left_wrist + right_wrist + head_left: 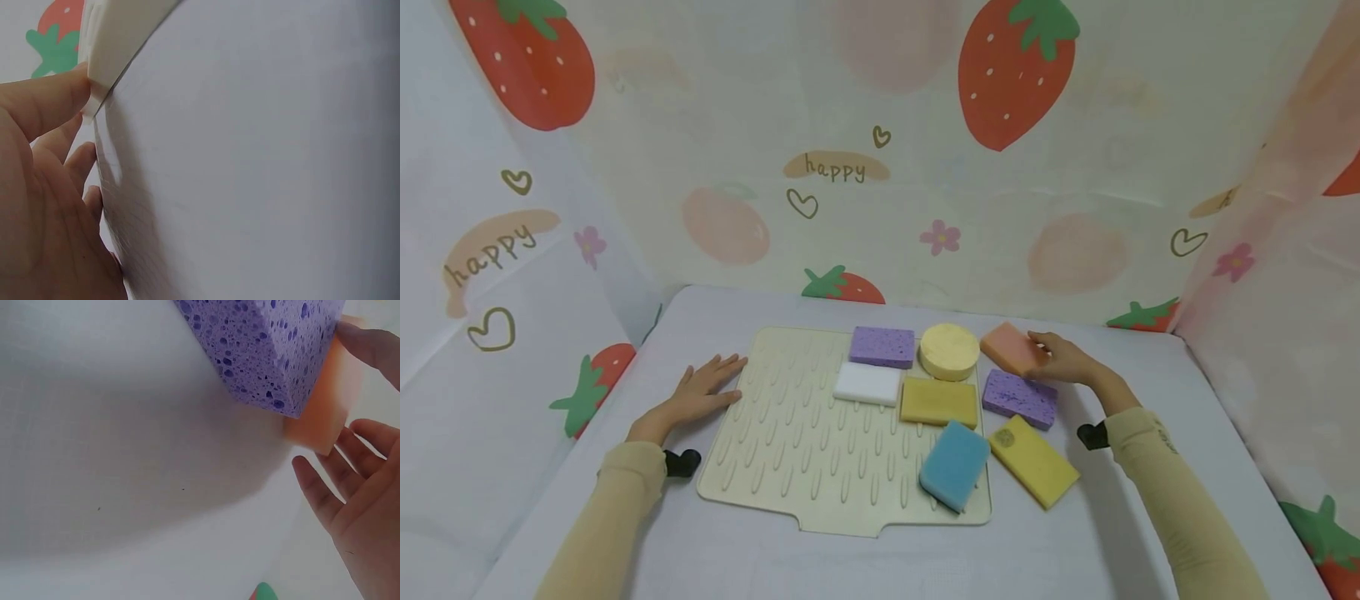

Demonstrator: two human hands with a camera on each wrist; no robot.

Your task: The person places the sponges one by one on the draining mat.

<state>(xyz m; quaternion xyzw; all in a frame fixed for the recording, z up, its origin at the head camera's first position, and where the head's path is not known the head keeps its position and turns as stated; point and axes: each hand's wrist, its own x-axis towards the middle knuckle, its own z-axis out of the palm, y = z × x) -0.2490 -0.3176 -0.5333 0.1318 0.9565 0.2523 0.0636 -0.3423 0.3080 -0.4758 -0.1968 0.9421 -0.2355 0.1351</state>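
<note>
My right hand (1066, 360) holds the right end of an orange sponge (1009, 347) at the back right. In the right wrist view the thumb is on one side of the orange sponge (326, 403) and the fingers are on the other. A purple sponge (1019, 400) lies just in front of it. My left hand (696, 393) rests at the left edge of a cream ridged mat (775, 433), fingers spread. The left wrist view has the thumb touching the mat's edge (119, 44).
On the mat are another purple sponge (882, 347), a white sponge (867, 383), a round yellow sponge (949, 352), a mustard sponge (938, 402) and a blue sponge (955, 465). A yellow sponge (1034, 461) lies right of the mat. Strawberry-print curtains (850, 233) stand behind the white table.
</note>
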